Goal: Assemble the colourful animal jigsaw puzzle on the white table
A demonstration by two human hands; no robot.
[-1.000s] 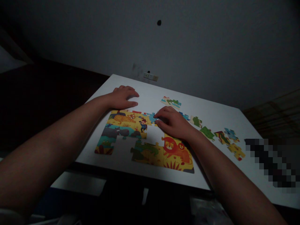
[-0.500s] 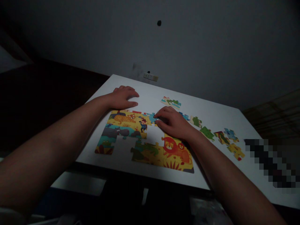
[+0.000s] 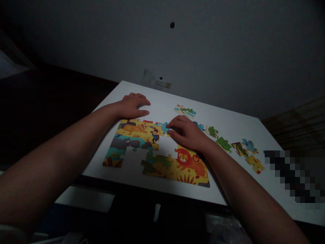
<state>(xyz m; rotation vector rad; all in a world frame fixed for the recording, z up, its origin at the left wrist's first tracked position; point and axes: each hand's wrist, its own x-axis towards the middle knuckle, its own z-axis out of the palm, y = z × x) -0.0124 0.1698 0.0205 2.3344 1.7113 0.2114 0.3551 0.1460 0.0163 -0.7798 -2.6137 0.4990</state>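
A white tabletop point(image 3: 236, 123) carries a partly assembled animal jigsaw puzzle point(image 3: 142, 139) near its front edge, with a joined lion section point(image 3: 186, 166) just to its right. Loose puzzle pieces point(image 3: 238, 147) lie scattered toward the right side, and a joined pair of pieces point(image 3: 185, 110) sits farther back.

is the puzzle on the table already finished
No, the puzzle has a bare white gap in its middle, and loose pieces lie apart on the table to its right.
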